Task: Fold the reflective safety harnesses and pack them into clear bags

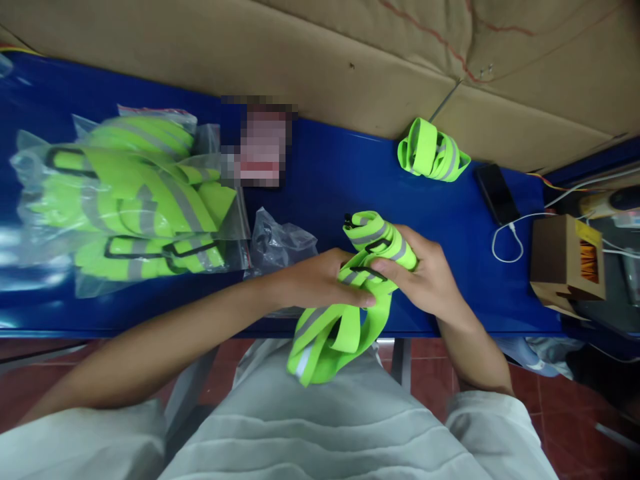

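A lime-yellow strap (350, 330) with grey reflective stripes is held, part rolled and part loose, at the front edge of a blue table (345, 170), its slack loops hung over the edge toward a pale garment (325, 427). The webbing is judged light, soft and perhaps a little stretchy, unlikely to be harmed by a firm squeeze but apt to be sprung loose where the layers are not pinned. A secure hold would best be taken round the rolled end, beside the stiffer black buckles (379, 245), with the loops gathered below. The strap is clasped by both hands, kept close together: the left hand (320, 280) is clamped on the lower folds, thumb stretched along the near side, and the right hand (425, 270) is wrapped about the roll, thumb pressed across its front. The left forearm is extended low and aslant, the right one angled more steeply inward. Most fingertips are hidden behind the webbing, so their exact placing cannot be told. A crumpled clear bag (280, 240) is seen just beyond the left wrist.
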`<state>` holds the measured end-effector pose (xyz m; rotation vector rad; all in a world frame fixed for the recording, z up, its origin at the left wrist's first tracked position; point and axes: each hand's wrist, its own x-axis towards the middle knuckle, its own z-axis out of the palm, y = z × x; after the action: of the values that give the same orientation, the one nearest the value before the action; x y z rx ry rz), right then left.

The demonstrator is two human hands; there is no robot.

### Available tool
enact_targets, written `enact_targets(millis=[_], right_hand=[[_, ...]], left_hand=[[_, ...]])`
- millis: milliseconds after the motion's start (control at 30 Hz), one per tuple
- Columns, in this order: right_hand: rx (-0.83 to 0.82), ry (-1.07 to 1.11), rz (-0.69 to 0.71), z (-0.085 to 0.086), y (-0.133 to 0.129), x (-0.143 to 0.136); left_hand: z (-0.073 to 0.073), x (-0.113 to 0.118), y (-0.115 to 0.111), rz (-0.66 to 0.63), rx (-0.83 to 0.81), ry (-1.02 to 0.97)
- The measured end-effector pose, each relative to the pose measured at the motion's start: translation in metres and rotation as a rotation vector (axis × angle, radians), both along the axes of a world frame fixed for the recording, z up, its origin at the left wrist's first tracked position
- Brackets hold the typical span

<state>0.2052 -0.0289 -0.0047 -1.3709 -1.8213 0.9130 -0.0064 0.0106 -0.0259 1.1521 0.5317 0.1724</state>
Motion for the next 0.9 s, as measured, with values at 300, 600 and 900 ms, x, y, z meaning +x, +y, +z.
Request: enact_targets(millis=[300,600,900], right_hand=[[0.129,-0.009,-0.103,-0.003,-0.002,-0.003],[0.246,-0.038,-0.22,0.002,-0.005,0.012],[0.225,0.021,-0.22,-0.001,0.0,0.013]], left_hand=[[-0.002,0.002,-0.005,0.045,-0.275,0.014],[0.021,-0.009,0.001,0.04,0.123,0.105],[0.02,-0.006,0.002,0.12,0.388,0.234]])
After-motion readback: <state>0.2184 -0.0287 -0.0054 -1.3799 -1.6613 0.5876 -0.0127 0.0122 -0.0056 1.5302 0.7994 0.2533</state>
